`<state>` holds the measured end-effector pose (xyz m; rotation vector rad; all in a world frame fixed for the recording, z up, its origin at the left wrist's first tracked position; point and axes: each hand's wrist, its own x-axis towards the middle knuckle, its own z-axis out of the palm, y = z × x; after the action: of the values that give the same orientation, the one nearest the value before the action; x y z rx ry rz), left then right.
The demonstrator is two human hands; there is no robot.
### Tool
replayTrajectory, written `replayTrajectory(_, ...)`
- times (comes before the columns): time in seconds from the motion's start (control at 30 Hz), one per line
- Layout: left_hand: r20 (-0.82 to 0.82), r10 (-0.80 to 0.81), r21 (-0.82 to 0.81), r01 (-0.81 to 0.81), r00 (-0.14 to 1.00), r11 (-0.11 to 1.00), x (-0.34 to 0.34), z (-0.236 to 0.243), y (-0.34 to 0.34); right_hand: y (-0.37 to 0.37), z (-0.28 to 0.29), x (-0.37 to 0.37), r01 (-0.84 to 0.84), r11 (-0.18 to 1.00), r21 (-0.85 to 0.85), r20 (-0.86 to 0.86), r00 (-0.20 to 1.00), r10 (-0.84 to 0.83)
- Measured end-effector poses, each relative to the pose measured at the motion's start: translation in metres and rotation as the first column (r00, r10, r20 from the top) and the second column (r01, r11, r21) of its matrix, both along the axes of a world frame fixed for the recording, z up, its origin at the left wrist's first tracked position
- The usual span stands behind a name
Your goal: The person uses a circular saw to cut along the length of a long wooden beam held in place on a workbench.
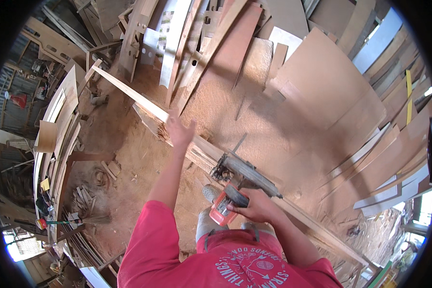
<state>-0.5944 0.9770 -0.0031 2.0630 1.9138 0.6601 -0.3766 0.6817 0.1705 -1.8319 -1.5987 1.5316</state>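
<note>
Gripping orange-and-black power tool (234,193) in right hand (258,206), over long timber (129,91) slanting lengthwise far-left to near-right; spreading left hand (179,133) wide, closer to timber's far-left end, contact unclear.

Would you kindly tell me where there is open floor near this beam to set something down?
Beyond the beam, sawdust-covered floor is mostly open up to the large brown sheet. Another patch lies between the left forearm and the scrap wood. It is crowded around the power tool in the right hand.
</note>
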Motion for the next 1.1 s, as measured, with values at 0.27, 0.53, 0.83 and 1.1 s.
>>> replayTrajectory(0.27,0.316,0.365,-0.045,-0.37,0.876,0.928,-0.019,-0.048,0.062,0.002,0.012,0.003,0.005,0.991,-0.135,0.02,1.0,-0.002)
replayTrajectory(0.53,0.298,0.33,-0.018,-0.34,0.896,0.94,0.029,-0.05,-0.008,-0.07,0.009,0.045,0.071,0.993,-0.09,0.032,0.997,-0.068)
replayTrajectory(0.83,0.321,0.376,-0.304,-0.281,0.869,0.91,0.122,-0.008,-0.113,-0.174,0.013,0.109,0.129,0.986,-0.109,0.046,0.991,-0.125)
replayTrajectory(1.1,0.273,0.331,-0.185,-0.288,0.903,0.939,0.098,-0.046,-0.111,-0.168,-0.01,0.104,0.064,0.994,0.094,-0.02,0.998,-0.062)
